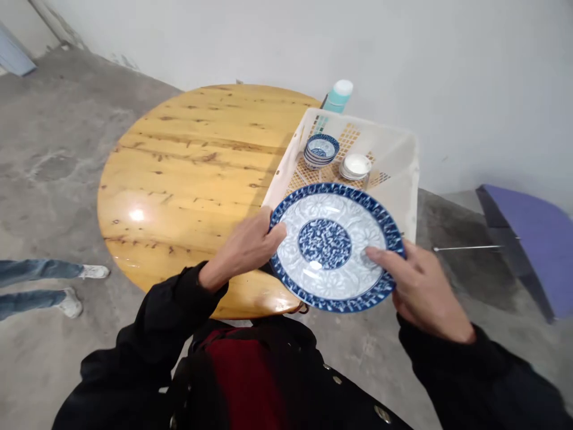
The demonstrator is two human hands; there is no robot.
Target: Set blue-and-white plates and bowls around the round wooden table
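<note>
Blue and white glaze fills the middle of my head view: a large plate (324, 245), held in front of me with its patterned face toward me. My left grip (255, 239) pinches its left rim, thumb on the face; my right grip (423, 286) pinches the right side, thumb reaching inward over the pale band, fingers mostly hidden behind.

Beyond the plate sits a white plastic crate (396, 152) with slotted sides and a mesh bottom, standing on the round wooden counter (188, 173) at its right-hand side. The plate hides the crate's near part, so I cannot tell what lies there. Inside the crate I see two groups of dishes: a stack of blue-patterned bowls (320, 150) nested upright toward the left, and small white dishes (356, 166), also stacked, just to their right. Yellow wood shows through the mesh around them.

Just behind the crate's far left corner rises a blue-green bottle (339, 97) with a white top. To the right, an open purple umbrella (532, 233) lies on the concrete floor (58, 173); at left, another person's legs (36, 292) show.
</note>
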